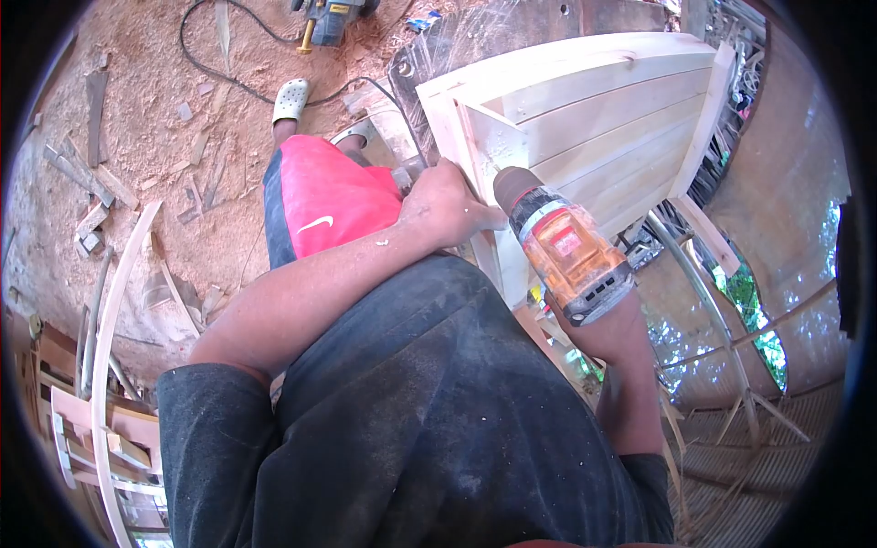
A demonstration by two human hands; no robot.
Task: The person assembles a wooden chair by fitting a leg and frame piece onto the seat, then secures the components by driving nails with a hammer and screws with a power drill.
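My right hand [603, 324] is wrapped round the handle of an orange and black cordless drill [568, 248], mostly hidden beneath the tool's body. The drill's chuck and bit point at the inner corner of a pale wooden panel frame [630, 114] built of planks with a raised border. My left hand [449, 208] grips the near edge of that frame, its thumb stretched toward the drill. The drill's front end is close to the left thumb.
A corded power tool [331, 23] lies on the sawdust-covered ground, its black cable [245, 89] curving toward the frame. Scrap wood [96, 173] is scattered at left. A dark, worn plank surface [512, 41] lies behind the frame. Corrugated sheeting [786, 447] is at lower right.
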